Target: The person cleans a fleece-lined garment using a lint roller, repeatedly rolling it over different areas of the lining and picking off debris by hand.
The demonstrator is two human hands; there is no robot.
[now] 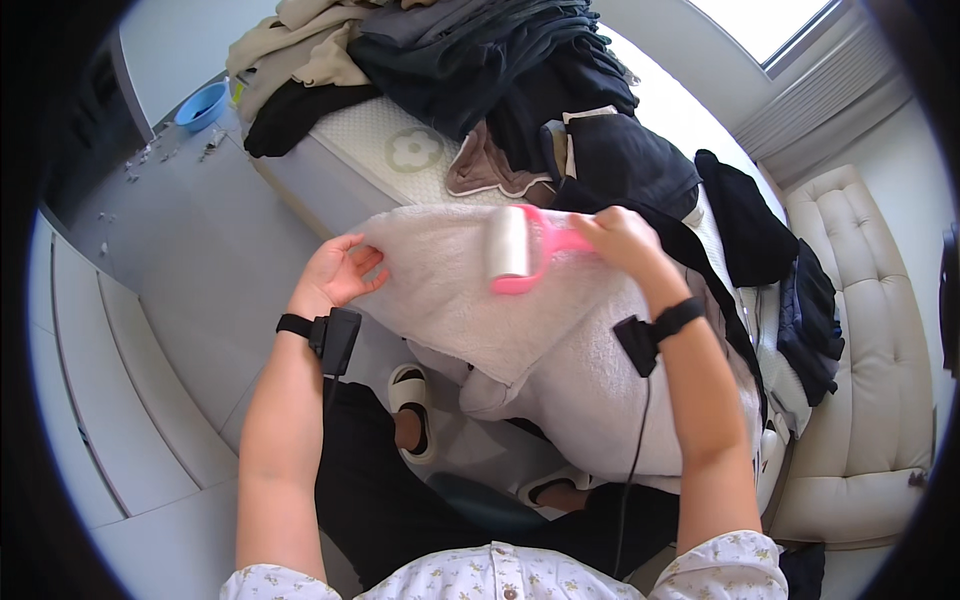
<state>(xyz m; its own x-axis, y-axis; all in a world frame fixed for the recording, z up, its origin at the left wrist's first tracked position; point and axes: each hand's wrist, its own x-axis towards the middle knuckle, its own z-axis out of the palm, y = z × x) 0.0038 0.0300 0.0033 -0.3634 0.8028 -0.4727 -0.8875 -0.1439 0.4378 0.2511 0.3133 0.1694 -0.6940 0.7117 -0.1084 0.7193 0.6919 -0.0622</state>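
My right hand (622, 240) is closed round the handle of a pink lint roller (545, 250). Its white sticky cylinder (509, 243) lies over a pale, fluffy garment (440, 290), slightly blurred. The garment is spread along the mattress edge and hangs down in front of me. At the garment's left edge is my left hand (343, 272), palm turned up and fingers spread, loosely curved; it grips nothing. Whether its fingertips touch the cloth is hard to tell.
A mattress (345, 150) carries a large heap of dark clothes (470, 60). Further dark garments (745, 220) lie to the right, beside a cream tufted headboard (860, 350). A blue basin (203, 106) stands on the floor at far left, near scattered white scraps. White drawers (110, 390) are at left.
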